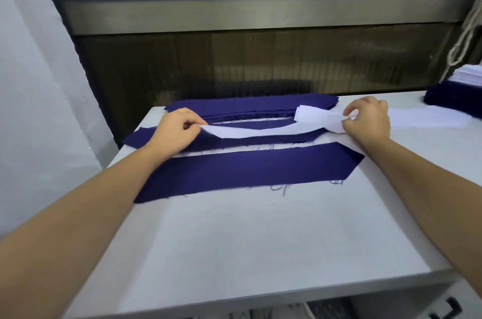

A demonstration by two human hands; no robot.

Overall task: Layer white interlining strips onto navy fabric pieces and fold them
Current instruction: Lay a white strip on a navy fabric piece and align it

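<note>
Head view: left hand [177, 130] pinches the white interlining strip [260, 131] at its nine o'clock end, right hand [367, 117] pinches the three o'clock end, strip sagging just over the navy fabric piece [273, 140]. Looks light and limp, so the ends are the place to hold, pulled taut.

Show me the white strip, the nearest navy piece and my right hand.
white strip [260, 132], head view, mid-span
nearest navy piece [247, 172], head view, cloth centre
right hand [368, 120], head view, back of hand
</note>
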